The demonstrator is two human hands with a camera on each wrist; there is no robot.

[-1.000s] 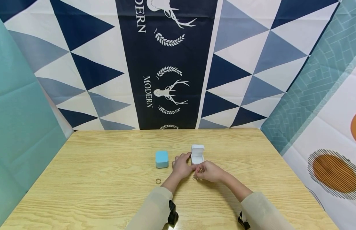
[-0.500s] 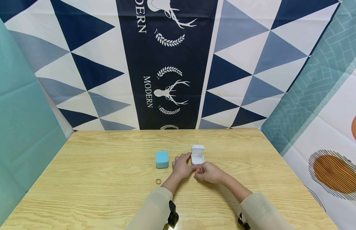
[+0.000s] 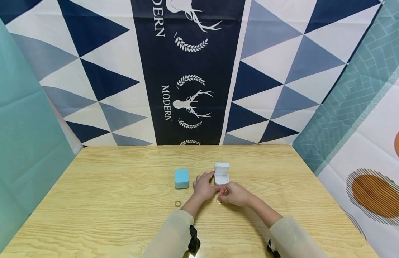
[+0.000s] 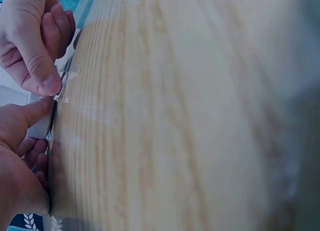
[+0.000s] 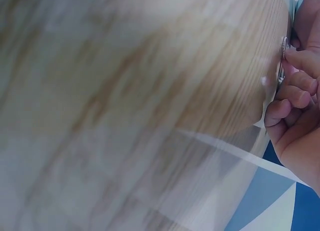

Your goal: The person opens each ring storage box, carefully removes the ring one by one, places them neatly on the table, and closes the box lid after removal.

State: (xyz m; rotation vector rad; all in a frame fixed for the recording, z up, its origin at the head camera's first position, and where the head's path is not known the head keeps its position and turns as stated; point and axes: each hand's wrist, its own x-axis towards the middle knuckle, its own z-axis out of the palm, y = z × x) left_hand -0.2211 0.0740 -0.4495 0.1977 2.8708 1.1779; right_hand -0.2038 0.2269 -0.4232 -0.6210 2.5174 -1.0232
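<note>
A small white ring box point(image 3: 221, 178) stands on the table with its lid up. My left hand point(image 3: 204, 186) holds it from the left, thumb at its front edge and fingers along its side. Just in front of the box my right hand point(image 3: 234, 194) pinches a ring point(image 3: 218, 201), low at the tabletop; the fingers partly hide it. In the left wrist view the ring point(image 4: 61, 88) looks silvery and sparkling, under the right fingertips. The right wrist view shows the ring point(image 5: 284, 47) edge-on beside the right hand point(image 5: 300, 98).
A closed light-blue box point(image 3: 181, 178) sits left of my left hand. Nearer to me lies a gold-coloured ring point(image 3: 177, 203) on the wooden table point(image 3: 115, 200). Patterned cloth point(image 3: 193, 71) hangs behind the table's far edge.
The right fingers have shifted very slightly at the ring, and less of the ring shows. The left hand and both boxes stay in place.
</note>
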